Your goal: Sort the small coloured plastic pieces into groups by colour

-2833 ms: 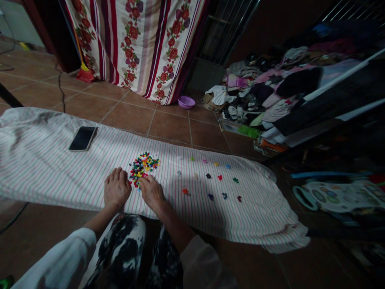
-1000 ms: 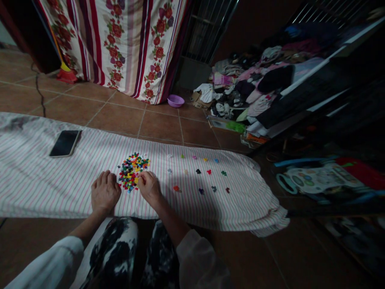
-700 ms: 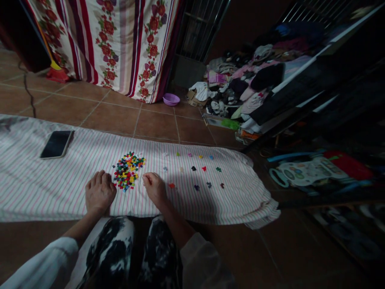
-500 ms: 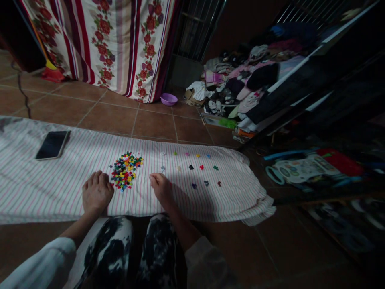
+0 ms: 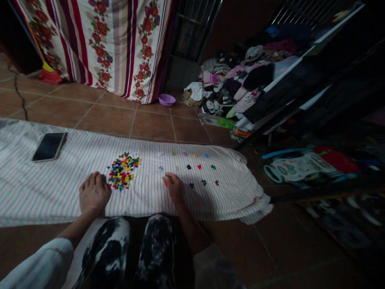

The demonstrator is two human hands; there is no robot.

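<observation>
And the right hand [image 5: 174,188] is at the orange pieces [image 5: 165,184], right of the colourful pile [image 5: 122,172]; can't tell whether its grip holds anything! Left hand [image 5: 94,192] lies palm-down, grip relaxed, on the cloth-covered desk [image 5: 231,200].

I see the cloth [image 5: 144,200] stretched long in front of the person's legs [image 5: 111,245]. The phone [image 5: 49,147] lies toward its left end. Next comes the pile of little pieces [image 5: 123,170], with the left hand [image 5: 94,192] just beside its near left edge. Right of the pile, small clumps [image 5: 199,166] sit in three rows, one behind another. The right hand [image 5: 173,185] is at the nearest row's left end. Behind, on the floor [image 5: 108,114], the bowl [image 5: 167,100] sits by the curtain [image 5: 120,48], and the clothes heap [image 5: 240,80] lies farther right.
</observation>
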